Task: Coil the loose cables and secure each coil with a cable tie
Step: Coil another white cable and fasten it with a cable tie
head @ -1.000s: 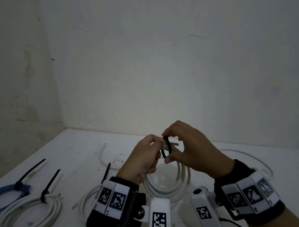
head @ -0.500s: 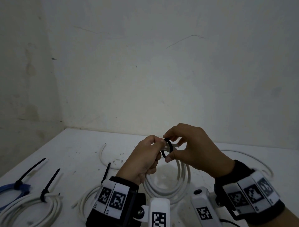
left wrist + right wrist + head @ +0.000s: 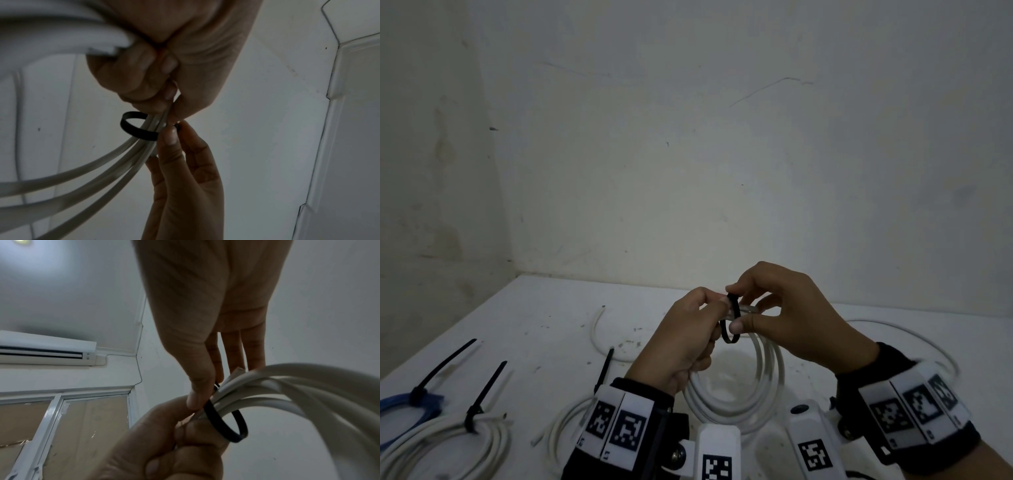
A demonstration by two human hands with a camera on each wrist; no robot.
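Note:
A white cable coil (image 3: 760, 383) is lifted at its top above the white table (image 3: 544, 318). My left hand (image 3: 688, 339) grips the bundled strands (image 3: 141, 134) in its curled fingers. A black cable tie (image 3: 732, 318) loops loosely around those strands (image 3: 226, 423), with a gap between the band (image 3: 135, 128) and the cable. My right hand (image 3: 774, 308) pinches the tie between thumb and forefinger just right of the left hand; its other fingers are spread out straight. Where the tie's ends meet is hidden under the fingers.
At the left lie a tied white coil (image 3: 448, 442) and a tied blue coil (image 3: 407, 404), each with a black tie. Another white coil with a black tie (image 3: 604, 366) sits behind my left wrist. Loose white cable (image 3: 914, 335) curves at the right. Walls close the back and left.
My right hand's fingers have shifted slightly on the tie and spread out more. The left hand and coil have stayed almost still.

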